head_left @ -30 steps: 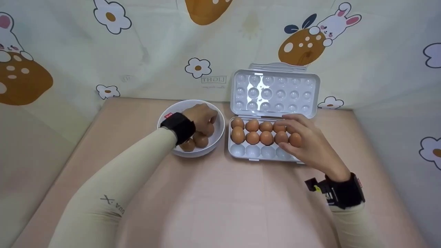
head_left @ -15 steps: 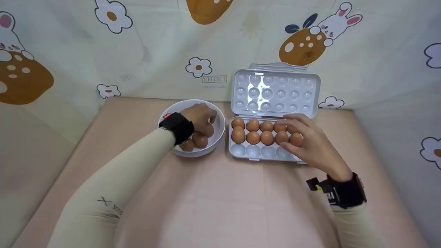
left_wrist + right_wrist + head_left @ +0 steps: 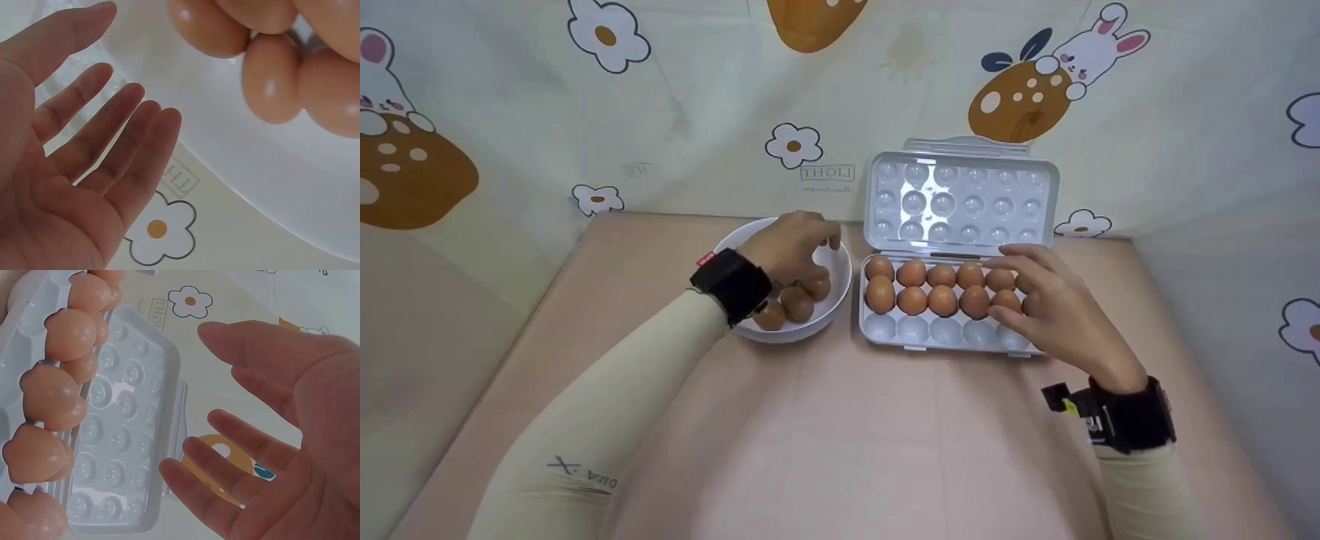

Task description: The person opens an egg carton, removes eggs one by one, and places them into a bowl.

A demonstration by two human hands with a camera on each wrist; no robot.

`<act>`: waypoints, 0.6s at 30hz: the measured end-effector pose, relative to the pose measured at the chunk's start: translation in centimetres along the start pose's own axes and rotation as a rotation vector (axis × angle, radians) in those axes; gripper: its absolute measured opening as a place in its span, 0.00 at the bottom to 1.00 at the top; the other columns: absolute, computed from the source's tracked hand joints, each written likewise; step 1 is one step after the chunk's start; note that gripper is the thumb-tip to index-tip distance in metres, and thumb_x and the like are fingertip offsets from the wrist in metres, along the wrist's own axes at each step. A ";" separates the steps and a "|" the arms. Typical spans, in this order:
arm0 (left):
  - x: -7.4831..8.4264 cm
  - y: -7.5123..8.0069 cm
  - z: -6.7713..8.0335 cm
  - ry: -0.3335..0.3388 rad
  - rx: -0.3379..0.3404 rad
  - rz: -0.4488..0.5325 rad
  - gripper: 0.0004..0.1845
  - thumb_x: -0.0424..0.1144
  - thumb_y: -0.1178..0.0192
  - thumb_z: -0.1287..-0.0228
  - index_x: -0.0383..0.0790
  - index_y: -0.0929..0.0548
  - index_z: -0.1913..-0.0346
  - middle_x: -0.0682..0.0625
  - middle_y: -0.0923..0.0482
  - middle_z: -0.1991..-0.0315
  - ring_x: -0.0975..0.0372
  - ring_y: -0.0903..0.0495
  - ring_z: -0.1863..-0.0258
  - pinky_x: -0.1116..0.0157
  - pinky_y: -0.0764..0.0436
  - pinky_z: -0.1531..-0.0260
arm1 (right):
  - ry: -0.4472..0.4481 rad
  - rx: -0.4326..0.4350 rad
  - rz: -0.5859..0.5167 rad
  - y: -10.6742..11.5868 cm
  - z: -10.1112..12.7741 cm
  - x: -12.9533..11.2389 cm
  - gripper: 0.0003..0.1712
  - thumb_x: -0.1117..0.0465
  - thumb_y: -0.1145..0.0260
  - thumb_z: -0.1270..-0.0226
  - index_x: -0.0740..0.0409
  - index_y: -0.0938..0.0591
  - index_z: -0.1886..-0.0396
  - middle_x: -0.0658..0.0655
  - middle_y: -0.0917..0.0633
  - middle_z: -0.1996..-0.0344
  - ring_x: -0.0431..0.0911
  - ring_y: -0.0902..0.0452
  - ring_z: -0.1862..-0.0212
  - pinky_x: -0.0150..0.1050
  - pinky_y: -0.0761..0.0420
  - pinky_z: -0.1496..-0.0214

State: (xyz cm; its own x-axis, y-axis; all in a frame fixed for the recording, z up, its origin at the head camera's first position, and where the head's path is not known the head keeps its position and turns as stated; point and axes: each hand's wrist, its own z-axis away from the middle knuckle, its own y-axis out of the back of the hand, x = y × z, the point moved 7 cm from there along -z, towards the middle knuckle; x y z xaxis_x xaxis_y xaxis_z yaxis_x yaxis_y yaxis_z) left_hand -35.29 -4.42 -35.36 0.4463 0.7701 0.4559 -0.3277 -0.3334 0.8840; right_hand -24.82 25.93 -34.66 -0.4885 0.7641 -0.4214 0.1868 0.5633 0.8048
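Note:
Brown eggs (image 3: 797, 304) lie in the white bowl (image 3: 844, 289) at the left, and my left hand (image 3: 787, 244) hovers over it. The left wrist view shows that hand (image 3: 84, 152) holding nothing, its fingers nearly straight and apart from the eggs (image 3: 273, 79). To the right stands a white egg carton (image 3: 915, 346), its lid (image 3: 960, 202) raised. Brown eggs (image 3: 943, 300) fill much of its back and middle rows; my hand partly hides the right end. Over that end my right hand (image 3: 1061, 315) has its fingers spread, and the right wrist view shows nothing in its palm.
The front row of the carton shows bare cups (image 3: 913, 328). A pinkish cloth (image 3: 847, 442) covers the table. Behind and at both sides hangs a pale curtain (image 3: 720, 97) printed with flowers and rabbits.
My left hand has risen off the eggs in the bowl and its fingers have spread. My right hand has shifted slightly right, uncovering more eggs at the carton's right end.

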 end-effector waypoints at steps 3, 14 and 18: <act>1.2 0.3 0.2 -0.051 0.050 -0.038 0.21 0.34 0.27 0.34 0.45 0.17 0.40 0.48 0.20 0.46 0.54 0.25 0.47 0.57 0.21 0.42 | -0.024 -0.005 0.008 0.3 0.1 0.5 0.31 0.70 0.19 0.42 0.60 0.16 0.38 0.63 0.22 0.33 0.61 0.24 0.35 0.62 0.21 0.35; 6.0 -0.4 1.5 -0.276 0.196 -0.057 0.22 0.35 0.24 0.37 0.43 0.16 0.41 0.48 0.18 0.44 0.54 0.22 0.42 0.57 0.21 0.39 | -0.036 -0.046 0.068 1.0 1.0 2.1 0.30 0.73 0.19 0.46 0.61 0.15 0.42 0.60 0.19 0.42 0.57 0.21 0.42 0.56 0.20 0.42; 7.1 -1.1 2.1 -0.327 0.242 -0.020 0.25 0.35 0.26 0.36 0.43 0.19 0.36 0.47 0.20 0.41 0.55 0.24 0.40 0.57 0.21 0.38 | -0.099 -0.074 0.070 1.1 1.3 2.9 0.29 0.75 0.21 0.48 0.61 0.14 0.44 0.61 0.19 0.43 0.58 0.22 0.43 0.57 0.20 0.42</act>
State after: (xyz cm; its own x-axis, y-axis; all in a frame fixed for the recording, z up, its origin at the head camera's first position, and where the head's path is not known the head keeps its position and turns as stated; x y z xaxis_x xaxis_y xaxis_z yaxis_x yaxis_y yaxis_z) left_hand -30.00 0.32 -32.90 0.7047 0.5771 0.4127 -0.1284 -0.4684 0.8741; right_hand -24.97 29.20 -35.51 -0.3890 0.8299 -0.3999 0.1521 0.4860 0.8606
